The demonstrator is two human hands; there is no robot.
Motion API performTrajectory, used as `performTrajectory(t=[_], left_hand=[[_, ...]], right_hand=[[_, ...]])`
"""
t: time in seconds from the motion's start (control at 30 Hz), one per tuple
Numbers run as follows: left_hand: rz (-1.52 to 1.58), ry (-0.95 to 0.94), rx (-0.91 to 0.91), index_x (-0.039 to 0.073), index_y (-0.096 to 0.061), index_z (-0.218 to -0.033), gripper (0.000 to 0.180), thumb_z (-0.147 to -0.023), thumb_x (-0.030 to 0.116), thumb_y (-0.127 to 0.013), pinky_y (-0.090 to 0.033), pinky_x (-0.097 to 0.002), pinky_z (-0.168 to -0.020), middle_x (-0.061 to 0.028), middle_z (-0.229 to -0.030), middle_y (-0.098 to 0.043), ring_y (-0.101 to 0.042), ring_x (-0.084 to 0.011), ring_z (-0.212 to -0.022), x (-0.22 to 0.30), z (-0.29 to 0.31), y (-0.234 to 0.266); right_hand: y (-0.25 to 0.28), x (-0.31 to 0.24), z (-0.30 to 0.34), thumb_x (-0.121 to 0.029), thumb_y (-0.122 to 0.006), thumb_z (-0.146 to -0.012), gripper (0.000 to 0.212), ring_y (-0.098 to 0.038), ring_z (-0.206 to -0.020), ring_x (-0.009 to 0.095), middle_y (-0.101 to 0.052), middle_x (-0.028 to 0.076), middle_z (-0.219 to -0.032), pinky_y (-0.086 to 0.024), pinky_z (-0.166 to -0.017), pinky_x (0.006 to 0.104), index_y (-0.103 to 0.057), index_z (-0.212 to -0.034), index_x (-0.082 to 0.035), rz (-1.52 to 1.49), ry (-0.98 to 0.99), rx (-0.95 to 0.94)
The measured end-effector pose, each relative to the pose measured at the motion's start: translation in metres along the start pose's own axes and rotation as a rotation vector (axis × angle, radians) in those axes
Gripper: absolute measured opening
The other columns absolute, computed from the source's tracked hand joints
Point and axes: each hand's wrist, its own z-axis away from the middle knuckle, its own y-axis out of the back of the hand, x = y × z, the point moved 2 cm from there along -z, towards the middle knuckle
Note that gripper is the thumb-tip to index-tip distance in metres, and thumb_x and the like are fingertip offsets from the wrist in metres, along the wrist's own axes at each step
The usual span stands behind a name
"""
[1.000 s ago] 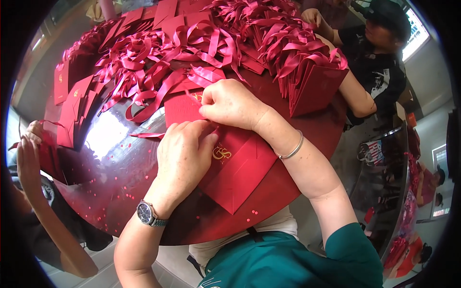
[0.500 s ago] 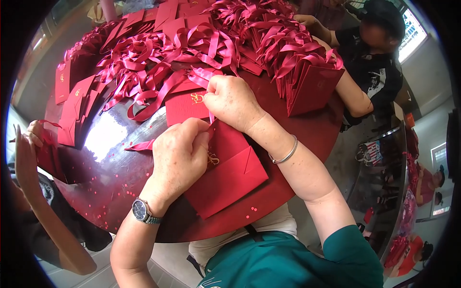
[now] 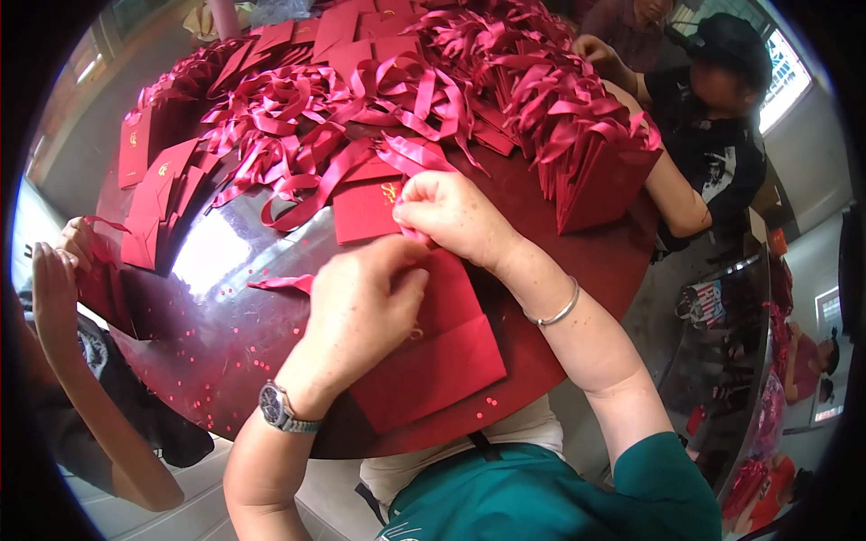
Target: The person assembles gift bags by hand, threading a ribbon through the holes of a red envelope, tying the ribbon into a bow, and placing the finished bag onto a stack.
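Observation:
A red paper gift bag (image 3: 446, 361) lies flat on the table in front of me, folded bottom toward me. My left hand (image 3: 361, 302) rests over its left top part, thumb and forefinger closed near the bag's top edge. A pink-red ribbon end (image 3: 284, 283) sticks out to the left of this hand. Just beyond, my right hand (image 3: 456, 215) pinches ribbon, and a lighter stretch of ribbon (image 3: 417, 156) shows past its knuckles. Their fingertips nearly meet, and the ribbon between them is mostly hidden. Another red bag (image 3: 365, 214) lies just beyond, with gold print.
Red bags with tangled ribbons (image 3: 298, 108) cover the far side of the round dark red table (image 3: 586, 307). A standing row of bags (image 3: 600, 176) is at right. A co-worker's hands (image 3: 63, 261) hold a bag at left; another person (image 3: 722, 117) sits at far right.
The whole view has shifted slightly, so the scene sits lower and further right. My left hand now covers more of the bag's gold print. Both hands stay close together at the ribbon.

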Motion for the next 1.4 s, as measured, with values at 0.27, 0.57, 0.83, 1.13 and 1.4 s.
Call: performTrajectory(t=[0.27, 0.57, 0.83, 1.13, 1.4], left_hand=[[-0.156, -0.008, -0.027, 0.005, -0.066, -0.09, 0.013, -0.079, 0.012, -0.067, -0.052, -0.0431, -0.066, -0.0152, -0.08, -0.068, -0.066, -0.0348, -0.076, 0.009, 0.013, -0.006], [-0.151, -0.048, -0.058, 0.004, -0.067, -0.098, 0.017, -0.083, 0.009, -0.062, -0.053, -0.0406, -0.072, -0.019, -0.082, -0.067, -0.068, -0.0322, -0.078, -0.011, 0.003, 0.003], [0.483, 0.344, -0.331, -0.003, -0.06, -0.116, 0.038, -0.078, 0.0, -0.058, -0.05, -0.027, -0.078, -0.0113, -0.096, -0.068, -0.065, -0.0161, -0.087, -0.055, -0.011, 0.032], [0.67, 0.387, -0.332, -0.006, -0.059, -0.119, 0.041, -0.078, 0.0, -0.061, -0.049, -0.0258, -0.076, -0.0115, -0.099, -0.067, -0.062, -0.0128, -0.085, -0.059, -0.016, 0.028], [0.345, 0.296, -0.272, -0.002, -0.058, -0.117, 0.043, -0.076, -0.008, -0.05, -0.05, -0.0291, -0.076, -0.0147, -0.094, -0.068, -0.065, -0.0188, -0.085, -0.051, -0.017, 0.028]], right_hand=[[-0.008, 0.014, 0.001, -0.003, -0.065, -0.079, 0.006, -0.057, -0.061, 0.009, -0.062, 0.003, -0.069, -0.047, -0.055, 0.0273, -0.062, -0.076, 0.002, 0.109, 0.078, 0.026], [0.005, 0.005, 0.005, -0.004, -0.064, -0.085, 0.006, -0.054, -0.068, 0.003, -0.06, -0.002, -0.072, -0.045, -0.059, 0.0208, -0.063, -0.081, -0.001, 0.32, 0.191, 0.129], [-0.003, -0.015, 0.015, -0.008, -0.068, -0.086, 0.006, -0.058, -0.067, 0.011, -0.063, 0.003, -0.076, -0.047, -0.064, 0.0252, -0.063, -0.084, -0.005, 0.612, 0.327, 0.418], [-0.042, -0.021, 0.045, -0.012, -0.066, -0.068, 0.011, -0.055, -0.07, 0.017, -0.054, 0.001, -0.074, -0.045, -0.06, 0.0337, -0.058, -0.076, -0.01, 1.146, 1.051, -0.064], [-0.044, -0.013, 0.04, -0.008, -0.067, -0.061, 0.019, -0.052, -0.066, 0.021, -0.049, 0.003, -0.071, -0.045, -0.059, 0.0312, -0.052, -0.072, -0.006, 0.968, 1.135, -0.07]])
